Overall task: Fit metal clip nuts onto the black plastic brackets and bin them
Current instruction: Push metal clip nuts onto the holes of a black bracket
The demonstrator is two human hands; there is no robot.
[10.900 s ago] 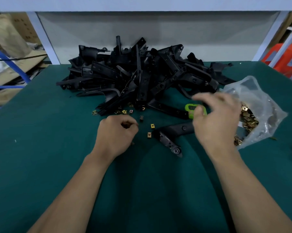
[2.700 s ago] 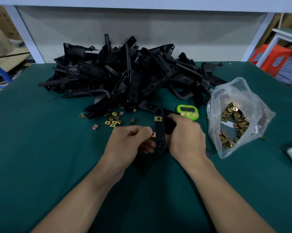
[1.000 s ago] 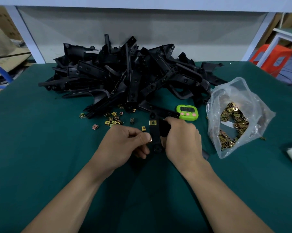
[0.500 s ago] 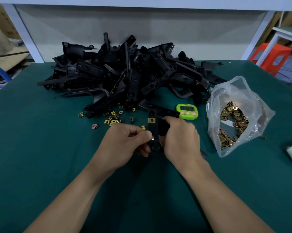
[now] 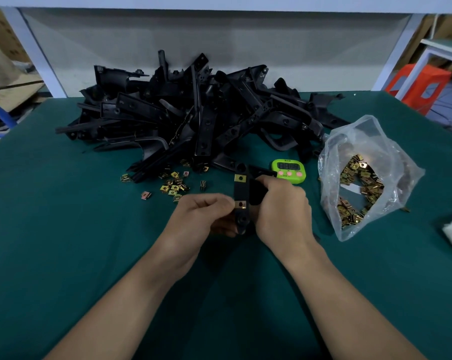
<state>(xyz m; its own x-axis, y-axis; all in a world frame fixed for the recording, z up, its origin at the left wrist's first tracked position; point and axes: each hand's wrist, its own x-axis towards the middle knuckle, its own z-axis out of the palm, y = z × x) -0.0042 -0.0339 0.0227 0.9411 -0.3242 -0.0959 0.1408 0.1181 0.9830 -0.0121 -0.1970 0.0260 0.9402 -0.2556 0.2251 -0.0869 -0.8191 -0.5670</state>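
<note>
- Bracket [image 5: 241,193] is being held upright just above the green table [image 5: 63,229], between the two hands and in front of the pile [image 5: 193,113] of unfitted black parts.
- The right hand [image 5: 282,209] is grasping it from the right, with fingers curled round its body to brace it.
- The left hand [image 5: 201,216] is pinching the lower clip nut [image 5: 240,204] at the strip's left edge, thumb and curled forefinger pressing it sideways onto the plastic.
- The upper clip nut [image 5: 240,178] is already sitting over its hole near the top end, so the step in hand appears to be seating a second nut.
- I cannot tell whether this nut is going fully home.
- The next move is probably calling for a firm sideways push until the nut's hole is lining up with the bracket's, the right hand resisting that push.
- After that, the left hand is likely looking at either another piece from the loose clip nuts [image 5: 174,187] or the drop-off.
- No bin is showing anywhere in view.
- The bag [image 5: 355,136] of spare nuts is lying just right of the green timer [image 5: 288,170].
</note>
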